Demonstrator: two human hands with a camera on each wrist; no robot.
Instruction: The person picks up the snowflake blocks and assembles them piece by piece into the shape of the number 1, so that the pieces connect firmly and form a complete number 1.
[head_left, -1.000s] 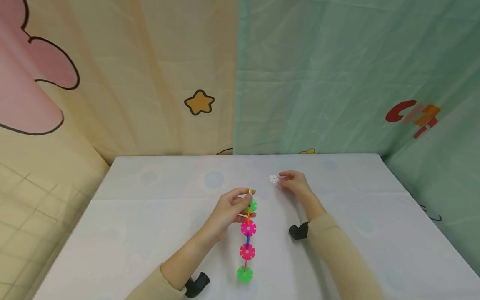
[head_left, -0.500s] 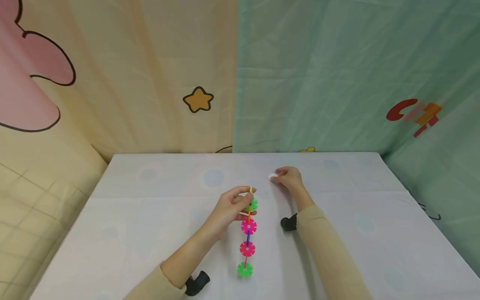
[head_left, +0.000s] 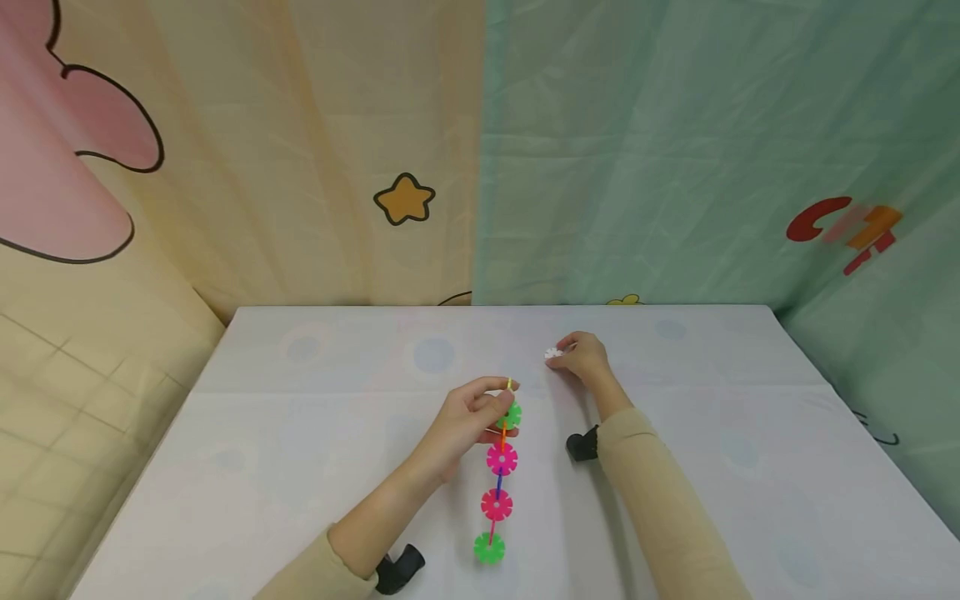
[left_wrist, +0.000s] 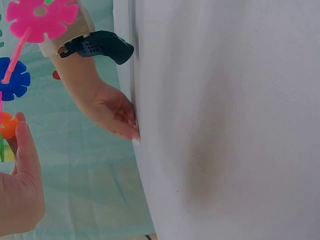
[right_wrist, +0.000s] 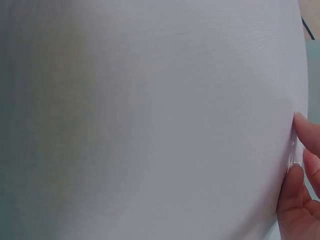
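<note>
My left hand (head_left: 468,417) holds the upper end of a chain of notched plastic snowflake discs, pinching near a yellow disc (head_left: 510,384) and a green disc (head_left: 513,415). Below hang an orange disc seen edge-on, a pink disc (head_left: 502,459), a blue one edge-on, another pink disc (head_left: 497,505) and a green disc (head_left: 489,548) at the bottom. Farther back, my right hand (head_left: 588,358) pinches a white snowflake disc (head_left: 551,353) at the tabletop between thumb and fingers. In the right wrist view, thumb and fingertips meet the disc's edge (right_wrist: 292,152), which is hard to make out.
A pale cloth with faint round spots covers the table (head_left: 300,467). Behind its far edge hang a beige curtain (head_left: 322,125) and a green curtain (head_left: 637,150). Black wrist straps (head_left: 400,570) stick out from both sleeves.
My right hand has moved slightly left to the white disc, and its fingers have come together on it. My left hand keeps the chain in nearly the same place.
</note>
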